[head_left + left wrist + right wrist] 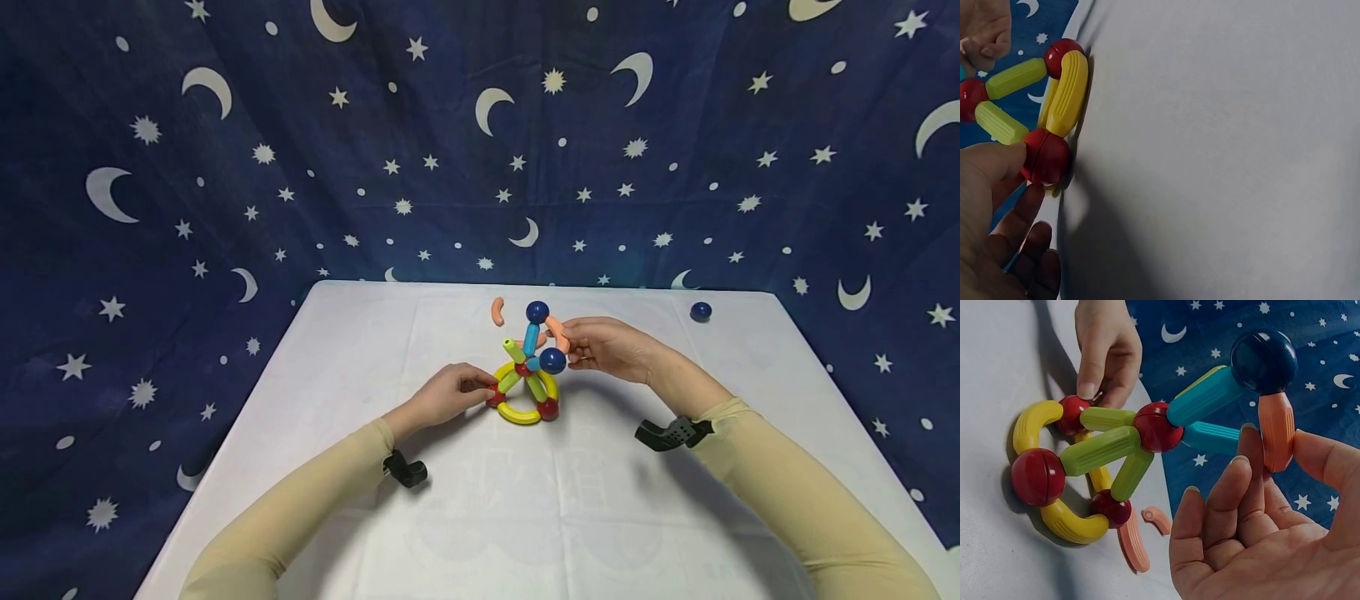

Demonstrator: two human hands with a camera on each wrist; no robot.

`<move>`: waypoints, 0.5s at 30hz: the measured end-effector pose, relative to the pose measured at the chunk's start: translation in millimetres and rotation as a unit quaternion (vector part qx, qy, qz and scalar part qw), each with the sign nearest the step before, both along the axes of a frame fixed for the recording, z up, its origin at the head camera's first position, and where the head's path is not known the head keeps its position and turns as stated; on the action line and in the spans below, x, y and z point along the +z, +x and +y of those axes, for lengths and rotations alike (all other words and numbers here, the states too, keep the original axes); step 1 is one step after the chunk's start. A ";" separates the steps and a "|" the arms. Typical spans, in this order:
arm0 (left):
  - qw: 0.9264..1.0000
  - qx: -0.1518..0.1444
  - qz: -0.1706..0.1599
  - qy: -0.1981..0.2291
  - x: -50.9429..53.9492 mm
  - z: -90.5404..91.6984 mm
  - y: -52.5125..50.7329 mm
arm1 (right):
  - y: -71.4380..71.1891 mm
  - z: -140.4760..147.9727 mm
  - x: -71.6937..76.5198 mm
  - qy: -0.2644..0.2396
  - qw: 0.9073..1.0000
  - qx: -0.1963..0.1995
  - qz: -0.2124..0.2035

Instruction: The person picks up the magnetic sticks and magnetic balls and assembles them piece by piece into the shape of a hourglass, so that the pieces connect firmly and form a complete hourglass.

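Observation:
A magnetic stick-and-ball model stands on the table. Its base is a ring of yellow curved sticks [519,415] joined by red balls [1039,477]. Green sticks [1100,451] slope up to a red ball in the middle, from which two light blue sticks [1207,397] reach to dark blue balls [552,360]. My left hand [453,393] pinches one red base ball [1046,156] between thumb and fingers. My right hand [611,346] pinches an orange curved stick [1277,431] that spans between the two dark blue balls. In the right wrist view, fingers hide the lower blue ball.
Behind the model, a loose orange curved stick [497,311] lies on the white-covered table [360,333]. Another orange stick [1133,547] lies close to the base. A loose dark blue ball [701,312] sits at the back right. A starry blue cloth [450,167] hangs behind the table.

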State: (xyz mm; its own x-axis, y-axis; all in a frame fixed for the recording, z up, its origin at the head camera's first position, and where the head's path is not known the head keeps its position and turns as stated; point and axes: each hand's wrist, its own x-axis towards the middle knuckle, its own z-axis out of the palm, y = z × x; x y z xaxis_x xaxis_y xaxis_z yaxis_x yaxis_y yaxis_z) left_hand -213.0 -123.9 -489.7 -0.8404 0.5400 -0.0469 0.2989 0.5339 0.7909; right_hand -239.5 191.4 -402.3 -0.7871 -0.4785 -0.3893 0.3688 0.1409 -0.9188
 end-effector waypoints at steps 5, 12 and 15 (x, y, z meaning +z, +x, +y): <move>1.000 0.012 -0.013 -0.009 2.8 1.6 8.0 | -3.0 0.1 -1.4 0.006 1.000 0.004 0.008; 1.000 0.008 -0.003 -0.026 4.1 8.1 25.5 | -11.4 -1.7 0.1 0.010 1.000 0.004 0.004; 1.000 -0.002 -0.010 -0.025 5.6 12.1 35.7 | -16.0 -2.1 1.0 0.012 1.000 0.004 -0.002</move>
